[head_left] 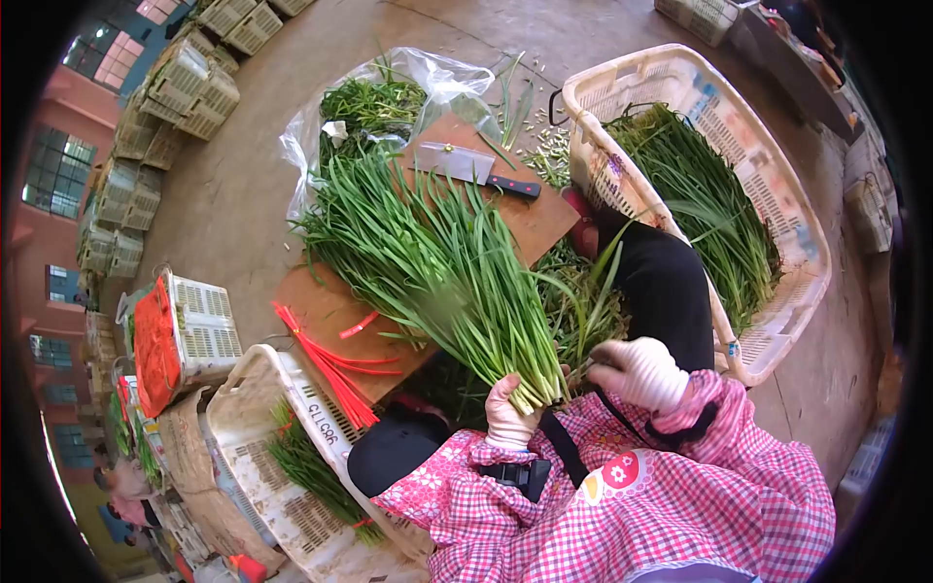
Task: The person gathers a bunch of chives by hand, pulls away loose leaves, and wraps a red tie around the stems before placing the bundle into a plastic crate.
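A large bunch of garlic chives (428, 262) spreads away from me, its pale cut ends gathered close to my body. Wrapped round those ends is my left hand (510, 416), in a whitish glove. My right hand (641, 374), also gloved, hovers just right of the stems, apart from them; its fingers are bent and blurred, and I cannot see whether they hold anything. Beneath the leaves lies a brown board (539, 219). A cleaver (462, 163) with a dark handle rests on it, beyond the bunch. Red ties (335, 374) lie to the left, near my knee.
On the right stands a big white crate (777, 185) with more chives (695, 194). Another crate (248, 408), lower left, holds a tied bunch (321, 476). A clear plastic bag (452, 78) with greens is beyond the board. Stacked crates (194, 87) line the left wall.
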Motion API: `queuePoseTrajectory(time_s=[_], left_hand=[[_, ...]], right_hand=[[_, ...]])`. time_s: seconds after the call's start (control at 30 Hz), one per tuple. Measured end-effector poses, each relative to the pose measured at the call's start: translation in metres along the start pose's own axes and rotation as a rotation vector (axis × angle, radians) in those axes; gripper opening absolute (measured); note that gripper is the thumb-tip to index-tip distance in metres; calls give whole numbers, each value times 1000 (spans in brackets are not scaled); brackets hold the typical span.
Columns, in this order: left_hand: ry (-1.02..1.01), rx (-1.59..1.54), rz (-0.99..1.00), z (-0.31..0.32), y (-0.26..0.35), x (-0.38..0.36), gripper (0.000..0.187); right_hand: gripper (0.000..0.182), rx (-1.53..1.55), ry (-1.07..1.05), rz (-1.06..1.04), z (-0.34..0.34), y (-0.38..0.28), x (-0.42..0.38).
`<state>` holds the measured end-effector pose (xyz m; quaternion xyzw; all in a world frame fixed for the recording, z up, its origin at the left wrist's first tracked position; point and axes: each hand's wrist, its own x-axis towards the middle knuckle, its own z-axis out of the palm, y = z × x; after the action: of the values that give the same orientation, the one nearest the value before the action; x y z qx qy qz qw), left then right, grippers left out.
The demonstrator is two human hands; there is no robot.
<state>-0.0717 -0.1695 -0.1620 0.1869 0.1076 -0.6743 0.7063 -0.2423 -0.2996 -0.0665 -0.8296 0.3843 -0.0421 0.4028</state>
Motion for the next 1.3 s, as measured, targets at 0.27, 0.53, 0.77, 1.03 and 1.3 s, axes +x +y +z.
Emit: queuePoseTrajectory(time_s=[0.27, 0.53, 0.77, 1.03, 1.3], left_hand=[[31, -92, 86, -10, 0, -5, 58], [101, -61, 172, -18, -5, -7, 59], [94, -27, 95, -25, -4, -12, 64], [151, -57, 47, -23, -2, -8, 51], [121, 24, 87, -10, -6, -6, 80]], right_hand=[[21, 187, -104, -108, 22, -38, 12], [34, 210, -134, -32, 56, -43, 33], [32, 151, -273, -97, 56, -41, 38], [27, 267, -170, -129, 65, -32, 39], [29, 167, -97, -12, 60, -36, 52]])
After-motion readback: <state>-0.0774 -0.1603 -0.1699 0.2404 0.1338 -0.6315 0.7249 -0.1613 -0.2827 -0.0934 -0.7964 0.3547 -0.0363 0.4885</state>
